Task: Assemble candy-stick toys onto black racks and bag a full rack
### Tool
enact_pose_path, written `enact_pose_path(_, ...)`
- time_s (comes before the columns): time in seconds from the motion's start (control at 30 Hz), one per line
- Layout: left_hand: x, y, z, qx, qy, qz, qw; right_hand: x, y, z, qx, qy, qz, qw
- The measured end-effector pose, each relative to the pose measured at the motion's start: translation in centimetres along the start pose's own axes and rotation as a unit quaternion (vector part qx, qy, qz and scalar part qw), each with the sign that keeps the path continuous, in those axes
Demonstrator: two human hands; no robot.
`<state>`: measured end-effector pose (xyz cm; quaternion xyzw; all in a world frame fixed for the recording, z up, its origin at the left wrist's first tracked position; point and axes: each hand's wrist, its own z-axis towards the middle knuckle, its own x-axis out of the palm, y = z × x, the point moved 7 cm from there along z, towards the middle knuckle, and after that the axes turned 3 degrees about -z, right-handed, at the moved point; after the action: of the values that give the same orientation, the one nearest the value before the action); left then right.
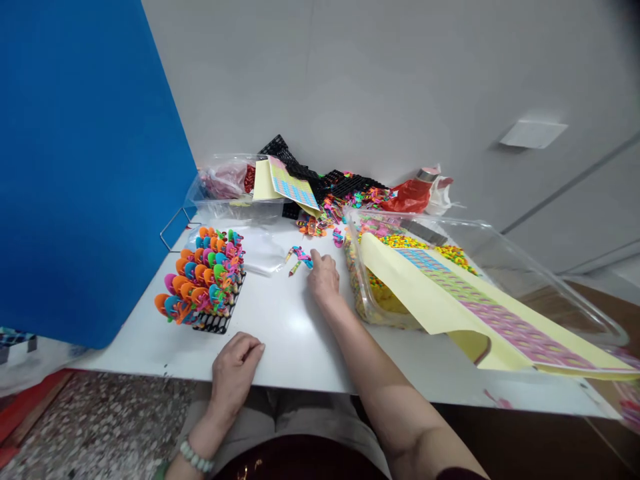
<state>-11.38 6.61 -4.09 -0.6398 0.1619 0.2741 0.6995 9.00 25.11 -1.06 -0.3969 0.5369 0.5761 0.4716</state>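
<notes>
My right hand reaches out over the white table, knuckles up, fingers curled down onto a few small colourful toy pieces; whether it grips one is hidden. My left hand rests at the table's near edge, fingers loosely curled with nothing visible in them. A black rack filled with several orange, pink, blue and green toys stands left of both hands.
A clear plastic tub of coloured candy, with a yellow sticker sheet draped over it, sits on the right. At the back are black trays, another sticker sheet, plastic bags and loose toys. A blue panel stands on the left.
</notes>
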Motion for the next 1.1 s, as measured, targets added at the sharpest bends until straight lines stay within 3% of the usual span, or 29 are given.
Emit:
enact_pose_path(0.17,0.0,0.0,0.1,0.011,-0.007,0.003,1.0,1.3,2.0,3.2,-0.001,0.035,0.022,0.999)
enact_pose_path(0.3,0.0,0.2,0.0,0.018,-0.005,0.001,1.0,1.9,1.2,3.3,0.023,0.054,0.022,0.998)
enact_pose_path(0.47,-0.2,0.3,0.2,-0.004,-0.008,-0.008,1.0,0.8,-1.4,0.8,0.044,0.073,0.046,0.995)
enact_pose_path(0.57,0.3,0.0,0.3,-0.097,0.001,-0.096,0.991,-0.6,-1.0,-3.3,0.001,0.048,0.125,0.991)
enact_pose_path(0.6,0.9,-0.2,0.3,-0.144,0.011,-0.159,0.977,-1.1,-0.3,-5.1,-0.034,0.028,0.158,0.987)
enact_pose_path(0.67,2.7,-1.0,0.0,-0.23,0.045,-0.337,0.912,-2.1,1.9,-9.3,-0.126,-0.009,0.201,0.971)
enact_pose_path(0.73,4.5,-2.8,0.1,-0.229,0.087,-0.495,0.833,-2.4,4.0,-13.2,-0.208,-0.018,0.212,0.955)
enact_pose_path(0.8,5.2,-3.0,0.1,-0.245,0.064,-0.584,0.772,-2.1,5.4,-16.0,-0.256,-0.008,0.221,0.941)
enact_pose_path(0.87,5.6,-2.0,-0.2,-0.285,0.038,-0.622,0.729,-1.4,5.9,-17.3,-0.275,0.016,0.263,0.925)
enact_pose_path(0.97,5.7,-0.8,-0.9,-0.317,0.043,-0.647,0.692,0.0,4.7,-16.9,-0.21,0.059,0.359,0.907)
enact_pose_path(1.1,5.2,-0.9,-1.2,-0.309,0.08,-0.652,0.688,1.0,1.0,-14.5,-0.026,0.056,0.453,0.889)
